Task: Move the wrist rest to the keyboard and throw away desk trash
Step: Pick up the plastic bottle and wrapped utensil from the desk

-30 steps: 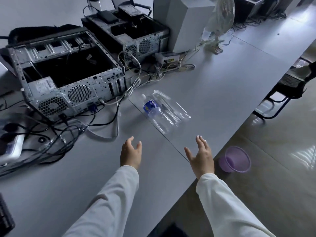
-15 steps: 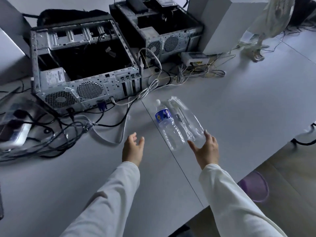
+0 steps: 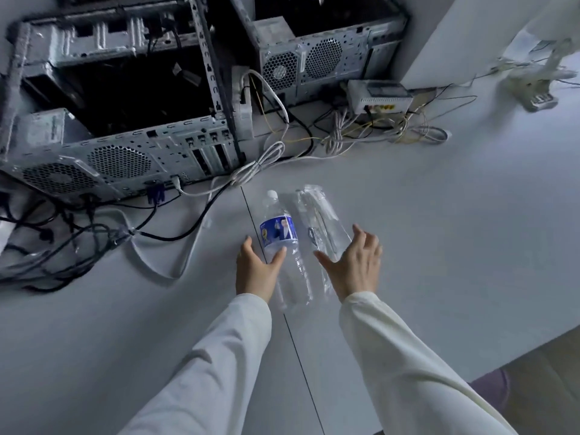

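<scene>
1. Where the two hands reach, a clear plastic bottle point(image 3: 284, 246) with a blue label lies on its side on the grey surface point(image 3: 439, 230) — between both grips.
2. Left hand point(image 3: 255, 271): fingers spread, unclosed, thumb tip touching the bottle.
3. Right hand point(image 3: 354, 265): spread too, over a clear plastic wrapper point(image 3: 320, 221) — contact unclear.
4. Beyond the fingertips: open computer cases point(image 3: 125, 120), tangled cables point(image 3: 78, 240).

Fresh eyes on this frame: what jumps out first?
Two open hands, left and right, reach over a clear bottle with a blue label and a clear plastic bag beside it, both lying mid-desk. Behind them, two open PC cases sit at the back of the desk, with a tangle of cables spilling to the left.
</scene>
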Demonstrator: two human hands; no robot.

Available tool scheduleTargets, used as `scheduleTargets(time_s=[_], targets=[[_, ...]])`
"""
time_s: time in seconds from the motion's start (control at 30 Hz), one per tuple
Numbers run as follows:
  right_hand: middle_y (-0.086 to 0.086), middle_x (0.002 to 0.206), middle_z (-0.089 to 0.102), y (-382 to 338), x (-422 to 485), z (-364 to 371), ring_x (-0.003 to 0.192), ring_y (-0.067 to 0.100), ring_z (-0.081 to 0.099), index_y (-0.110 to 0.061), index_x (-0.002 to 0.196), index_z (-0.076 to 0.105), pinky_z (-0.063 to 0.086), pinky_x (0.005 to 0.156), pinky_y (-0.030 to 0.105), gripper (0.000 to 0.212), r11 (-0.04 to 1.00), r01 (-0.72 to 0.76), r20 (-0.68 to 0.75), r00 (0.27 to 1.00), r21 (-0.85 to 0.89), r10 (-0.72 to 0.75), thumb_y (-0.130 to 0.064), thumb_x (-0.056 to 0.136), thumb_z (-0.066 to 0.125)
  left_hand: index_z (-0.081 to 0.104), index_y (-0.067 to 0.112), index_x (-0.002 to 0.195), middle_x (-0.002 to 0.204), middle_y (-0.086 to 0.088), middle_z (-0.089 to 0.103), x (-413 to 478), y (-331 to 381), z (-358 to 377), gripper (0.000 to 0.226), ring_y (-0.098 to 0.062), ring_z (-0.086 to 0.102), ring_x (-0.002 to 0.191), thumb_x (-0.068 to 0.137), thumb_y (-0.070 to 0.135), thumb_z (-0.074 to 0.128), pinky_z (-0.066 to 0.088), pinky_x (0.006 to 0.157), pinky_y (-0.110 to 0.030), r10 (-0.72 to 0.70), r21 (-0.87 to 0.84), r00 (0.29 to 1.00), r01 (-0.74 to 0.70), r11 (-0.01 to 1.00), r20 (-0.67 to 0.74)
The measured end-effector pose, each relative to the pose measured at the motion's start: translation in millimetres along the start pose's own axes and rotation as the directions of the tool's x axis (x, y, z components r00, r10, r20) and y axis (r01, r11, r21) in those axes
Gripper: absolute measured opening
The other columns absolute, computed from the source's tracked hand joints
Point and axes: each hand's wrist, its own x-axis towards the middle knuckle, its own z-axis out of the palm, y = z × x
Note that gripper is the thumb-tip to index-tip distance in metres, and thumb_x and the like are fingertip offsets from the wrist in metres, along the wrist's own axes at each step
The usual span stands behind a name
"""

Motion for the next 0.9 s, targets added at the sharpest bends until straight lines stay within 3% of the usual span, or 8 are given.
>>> scheduleTargets(time_s=[0.17, 0.27, 0.4, 0.47, 0.6, 0.7, 0.8, 0.9], targets=[[0.027, 0.106, 0.058, 9, 10, 33, 0.104, 0.028, 0.034, -0.003, 0.116, 0.042, 0.026, 0.092, 0.039, 0.088, 0.956, 0.224, -0.146, 0.956, -0.192, -0.253, -0.048, 0.05, 0.079, 0.022, 0.007, 0.144, 0.145, -0.014, 0.04, 8, 3, 15, 0.094, -0.027, 0.038, 0.136, 0.071, 0.037, 0.072, 0.031, 0.112, -0.038, 0.027, 0.027, 0.997, -0.025, 0.999, -0.074], [0.025, 0.101, 0.06, 15, 15, 42, 0.1, 0.027, 0.034, 0.002, 0.105, 0.055, 0.024, 0.091, 0.036, 0.08, 0.949, 0.202, -0.131, 0.962, -0.241, -0.238, -0.049, 0.049, 0.079, 0.03, 0.005, 0.14, 0.135, -0.016, 0.05, 11, 3, 21, 0.09, -0.03, 0.045, 0.128, 0.068, 0.034, 0.075, 0.036, 0.108, -0.04, 0.045, 0.03, 0.994, -0.042, 0.999, -0.104], [0.022, 0.095, 0.062, 17, 18, 43, 0.094, 0.039, 0.056, 0.001, 0.098, 0.062, 0.025, 0.086, 0.034, 0.063, 0.958, 0.161, -0.06, 0.982, -0.237, -0.18, -0.041, 0.054, 0.079, 0.044, 0.01, 0.13, 0.128, -0.009, 0.056, 12, 2, 21, 0.074, -0.027, 0.052, 0.121, 0.067, 0.033, 0.075, 0.042, 0.103, -0.039, 0.042, -0.011, 0.992, -0.044, 0.999, -0.122], [0.02, 0.093, 0.062, 18, 19, 40, 0.091, 0.042, 0.057, -0.002, 0.094, 0.064, 0.026, 0.083, 0.033, 0.049, 0.969, 0.159, -0.099, 0.979, -0.189, -0.179, -0.033, 0.059, 0.079, 0.045, 0.013, 0.129, 0.128, -0.007, 0.056, 11, 1, 20, 0.069, -0.024, 0.053, 0.119, 0.069, 0.031, 0.074, 0.042, 0.1, -0.033, 0.027, -0.048, 0.993, -0.033, 0.998, -0.115], [0.016, 0.106, 0.063, 19, 23, 30, 0.111, 0.036, 0.045, -0.011, 0.1, 0.067, 0.025, 0.092, 0.032, 0.028, 0.999, 0.022, -0.019, 1.0, -0.038, -0.023, -0.03, 0.079, 0.062, 0.046, 0.014, 0.128, 0.128, -0.005, 0.057, 11, 2, 18, 0.065, -0.023, 0.056, 0.115, 0.07, 0.028, 0.074, 0.042, 0.093, -0.026, 0.01, -0.117, 0.995, -0.021, 0.993, -0.1], [0.013, 0.107, 0.068, 20, 25, 26, 0.111, 0.034, 0.046, -0.013, 0.098, 0.07, 0.028, 0.091, 0.033, 0.028, 0.995, -0.079, -0.019, 0.997, 0.058, 0.08, -0.033, 0.084, 0.056, 0.046, 0.013, 0.126, 0.125, -0.004, 0.059, 8, 2, 16, 0.062, -0.023, 0.058, 0.112, 0.072, 0.027, 0.072, 0.041, 0.088, -0.024, -0.021, -0.173, 0.998, 0.01, 0.985, -0.065], [0.012, 0.099, 0.072, 20, 26, 17, 0.106, 0.033, 0.053, -0.015, 0.098, 0.071, 0.035, 0.085, 0.031, 0.028, 0.946, -0.249, 0.064, 0.969, 0.208, 0.241, -0.034, 0.082, 0.058, 0.046, 0.014, 0.126, 0.116, -0.001, 0.06, 1, 3, 11, 0.06, -0.019, 0.059, 0.101, 0.073, 0.026, 0.072, 0.039, 0.082, -0.023, -0.04, -0.23, 0.999, 0.033, 0.973, -0.024], [0.006, 0.071, 0.067, 21, 20, 6, 0.076, 0.026, 0.06, -0.014, 0.085, 0.072, 0.041, 0.071, 0.027, 0.019, 0.785, -0.434, 0.231, 0.901, 0.442, 0.368, -0.03, 0.078, 0.064, 0.046, 0.014, 0.126, 0.112, 0.001, 0.061, -6, 2, 4, 0.06, -0.017, 0.058, 0.097, 0.073, 0.027, 0.072, 0.039, 0.08, -0.023, -0.037, -0.262, 0.999, 0.04, 0.964, 0.017]])
